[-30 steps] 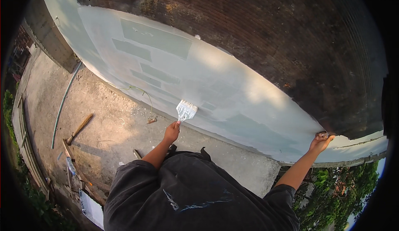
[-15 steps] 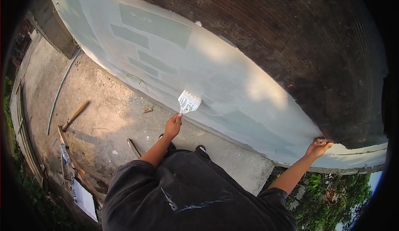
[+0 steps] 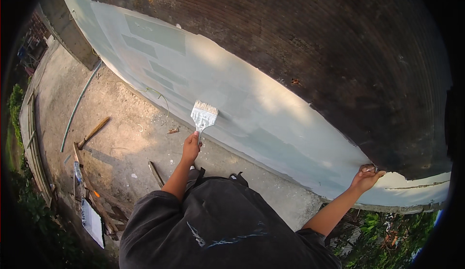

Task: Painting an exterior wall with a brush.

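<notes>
Dark wall section (image 3: 271,31): ridged and brownish black, filling the upper right of my view
Pale wall band (image 3: 227,85): below the dark part, whitish with grey-green patches, running down to the floor's wall-side edge
Concrete floor (image 3: 121,99): speckled with white spots, sunlit in its middle
Poles (image 3: 35,148): long and thin, lying along the floor's left edge
Hose (image 3: 77,105): bluish green, stretching from near the floor's far corner by the pillar (image 3: 65,27)
White tray (image 3: 93,223): near the floor's lower left edge, beside wood pieces (image 3: 99,196)
Wide brush (image 3: 204,116): bristles up, before the pale band, above the floor's wall-side edge; contact unclear
My left grip (image 3: 192,148): closed round the brush handle
My right grip (image 3: 365,178): fingers curled at the dark section's lower border; what they pinch, if anything, I cannot tell
</notes>
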{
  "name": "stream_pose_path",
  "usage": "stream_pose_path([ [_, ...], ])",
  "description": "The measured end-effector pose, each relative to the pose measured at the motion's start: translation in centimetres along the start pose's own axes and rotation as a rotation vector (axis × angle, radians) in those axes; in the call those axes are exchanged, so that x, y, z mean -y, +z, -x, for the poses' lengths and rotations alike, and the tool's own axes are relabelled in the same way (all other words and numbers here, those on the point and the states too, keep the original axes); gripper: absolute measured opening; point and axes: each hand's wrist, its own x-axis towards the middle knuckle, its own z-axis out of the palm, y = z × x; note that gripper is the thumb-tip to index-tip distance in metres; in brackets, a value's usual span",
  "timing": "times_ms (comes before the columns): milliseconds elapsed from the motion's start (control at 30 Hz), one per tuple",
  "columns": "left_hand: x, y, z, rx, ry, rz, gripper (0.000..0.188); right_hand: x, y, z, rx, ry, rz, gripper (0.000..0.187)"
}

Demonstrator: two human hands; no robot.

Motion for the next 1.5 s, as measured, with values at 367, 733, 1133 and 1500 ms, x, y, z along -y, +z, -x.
stream_pose_path([
  [367, 3.5, 0.7, 1.7, -0.309, -0.134, -0.26, 0.049, -0.4, -1.4, -0.6, 0.127, 0.039, 0.004, 0.056],
  [733, 3.8, 4.3, 2.2, -0.226, 0.148, -0.125, 0.043, 0.4, -1.0, -0.6, 0.309, 0.01, 0.001, 0.055],
  [1133, 0.7, 7.5, 7.0, -0.146, 0.058, 0.161, 0.042, 0.2, -1.5, -0.9, 0.361, -0.017, -0.006, 0.057],
  [1500, -1.7, 9.0, 4.7, -0.125, 0.037, -0.102, 0.044, -0.6, 0.5, 1.6, 0.3, 0.179, -0.178, 0.053],
])
